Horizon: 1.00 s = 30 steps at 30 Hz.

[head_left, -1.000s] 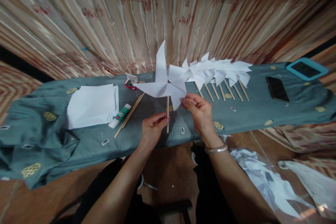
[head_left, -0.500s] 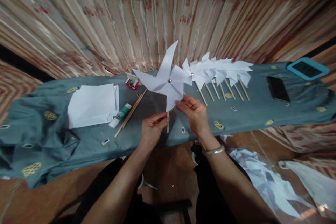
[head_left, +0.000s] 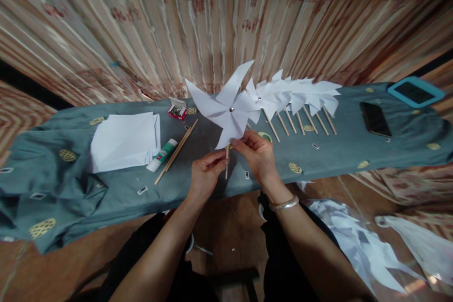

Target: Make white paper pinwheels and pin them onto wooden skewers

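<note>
A white paper pinwheel (head_left: 232, 99) with a silver pin at its centre stands upright on a thin wooden stick (head_left: 227, 170). My left hand (head_left: 207, 174) pinches that stick below the blades. My right hand (head_left: 256, 153) has its thumb and fingers closed at the tip of the lowest blade, touching the paper. Just right of it, a row of finished-looking white pinwheels (head_left: 297, 92) lies overlapped on the cloth, their sticks pointing toward me. Behind my right hand, part of a pale green ring (head_left: 265, 136) shows.
Left on the cloth-covered table (head_left: 120, 188) lie a stack of white paper (head_left: 123, 141), a glue stick (head_left: 162, 155), wooden sticks (head_left: 177, 152) and a small red box of pins (head_left: 177, 110). A phone (head_left: 375, 119) and blue-framed tablet (head_left: 415, 92) lie right. Bagged white paper pieces (head_left: 354, 240) sit below.
The held pinwheel's blades have turned a little clockwise. My right hand has shifted slightly left with the lowest blade, uncovering the pale green ring. My left hand stays in place.
</note>
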{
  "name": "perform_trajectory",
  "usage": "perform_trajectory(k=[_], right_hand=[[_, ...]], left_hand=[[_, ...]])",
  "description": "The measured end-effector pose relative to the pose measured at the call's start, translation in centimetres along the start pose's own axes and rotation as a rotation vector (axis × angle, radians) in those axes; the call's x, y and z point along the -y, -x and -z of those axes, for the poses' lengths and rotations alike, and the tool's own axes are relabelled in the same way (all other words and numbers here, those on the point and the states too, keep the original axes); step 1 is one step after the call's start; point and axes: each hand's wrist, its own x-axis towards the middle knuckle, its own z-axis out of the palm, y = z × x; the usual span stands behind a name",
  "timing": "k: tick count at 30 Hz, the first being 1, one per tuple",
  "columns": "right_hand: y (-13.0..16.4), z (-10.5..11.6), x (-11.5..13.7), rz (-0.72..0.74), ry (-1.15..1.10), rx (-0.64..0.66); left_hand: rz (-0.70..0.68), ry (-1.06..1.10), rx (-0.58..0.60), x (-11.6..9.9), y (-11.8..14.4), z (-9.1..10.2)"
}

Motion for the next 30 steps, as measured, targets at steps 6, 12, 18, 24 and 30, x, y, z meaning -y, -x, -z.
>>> perform_trajectory(k=[6, 12, 18, 24, 30], right_hand=[[0.2, 0.9, 0.7, 0.144, 0.258, -0.028], [-0.9, 3.8, 2.7, 0.383, 0.552, -0.279], [-2.3, 5.4, 2.0, 0.496, 0.618, -0.305], [-2.6, 5.1, 1.2, 0.463, 0.593, -0.286], [-2.1, 4.4, 1.4, 0.420, 0.554, -0.272]], left_hand=[[-0.004, 0.001, -0.012, 0.0, -0.1, 0.3], [0.028, -0.017, 0.016, 0.2, 0.1, 0.4], [0.065, -0.009, 0.043, 0.2, 0.3, 0.4], [0.084, 0.023, 0.056, 0.2, 0.5, 0.3], [0.077, 0.013, 0.046, 0.2, 0.5, 0.5]])
